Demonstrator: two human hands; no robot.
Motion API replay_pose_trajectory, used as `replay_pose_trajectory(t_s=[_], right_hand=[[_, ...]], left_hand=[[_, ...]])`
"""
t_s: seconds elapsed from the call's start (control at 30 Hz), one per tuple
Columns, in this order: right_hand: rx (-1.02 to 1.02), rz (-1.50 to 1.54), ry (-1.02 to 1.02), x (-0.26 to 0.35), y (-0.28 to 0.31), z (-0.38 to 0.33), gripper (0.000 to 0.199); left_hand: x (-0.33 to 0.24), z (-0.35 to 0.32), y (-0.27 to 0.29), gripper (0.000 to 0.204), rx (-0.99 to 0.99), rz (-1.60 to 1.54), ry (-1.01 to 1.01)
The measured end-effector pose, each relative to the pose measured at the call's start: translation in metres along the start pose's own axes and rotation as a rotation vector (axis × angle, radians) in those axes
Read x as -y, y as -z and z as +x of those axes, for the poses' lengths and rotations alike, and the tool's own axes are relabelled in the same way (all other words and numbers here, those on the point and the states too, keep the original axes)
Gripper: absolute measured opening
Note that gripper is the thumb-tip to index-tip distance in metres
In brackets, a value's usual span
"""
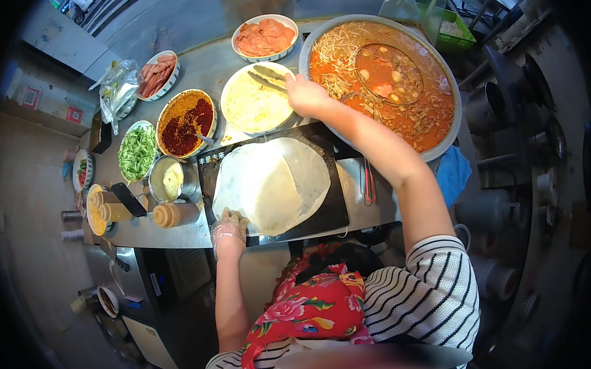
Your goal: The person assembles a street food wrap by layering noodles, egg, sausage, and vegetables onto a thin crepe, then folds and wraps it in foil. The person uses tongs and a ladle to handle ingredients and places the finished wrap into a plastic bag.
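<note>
At the far left a pale box (42,102) carries small red square labels, and a clear crinkled plastic bag (117,86) lies on the steel bench (180,237) beside a bowl of pink sausages (157,75). Next come shredded greens (137,152), a bowl of red and orange chilli flakes (185,122), and tan squeeze bottles (173,215). A thin, pale round wrapper (273,185) lies on a black board (326,216). The left hand (229,227), in a clear glove, presses flat on the wrapper's near edge. The right hand (305,96) grips metal tongs (267,77) over a creamy bowl (253,101), beside a wide pan of red noodle broth (383,77).
</note>
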State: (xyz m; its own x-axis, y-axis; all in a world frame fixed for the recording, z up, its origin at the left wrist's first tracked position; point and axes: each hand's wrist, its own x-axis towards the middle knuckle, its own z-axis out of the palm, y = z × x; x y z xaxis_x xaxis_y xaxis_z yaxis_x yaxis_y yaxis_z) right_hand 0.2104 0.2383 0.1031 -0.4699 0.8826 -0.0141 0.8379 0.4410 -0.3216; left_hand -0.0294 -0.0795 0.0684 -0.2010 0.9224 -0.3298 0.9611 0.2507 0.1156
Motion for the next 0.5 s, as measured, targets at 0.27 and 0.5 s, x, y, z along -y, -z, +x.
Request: replay_pose_trajectory(t_s=[0.27,0.5], right_hand=[[0.471,-0.594,-0.489,-0.232,0.123,-0.05,0.025],[0.322,-0.551,-0.54,-0.287,0.088,-0.062,0.023]], left_hand=[[0.0,0.022,-0.014,0.028,-0.073,0.043,0.008],[-0.026,0.025,-0.015,0.027,-0.09,0.12,-0.001]])
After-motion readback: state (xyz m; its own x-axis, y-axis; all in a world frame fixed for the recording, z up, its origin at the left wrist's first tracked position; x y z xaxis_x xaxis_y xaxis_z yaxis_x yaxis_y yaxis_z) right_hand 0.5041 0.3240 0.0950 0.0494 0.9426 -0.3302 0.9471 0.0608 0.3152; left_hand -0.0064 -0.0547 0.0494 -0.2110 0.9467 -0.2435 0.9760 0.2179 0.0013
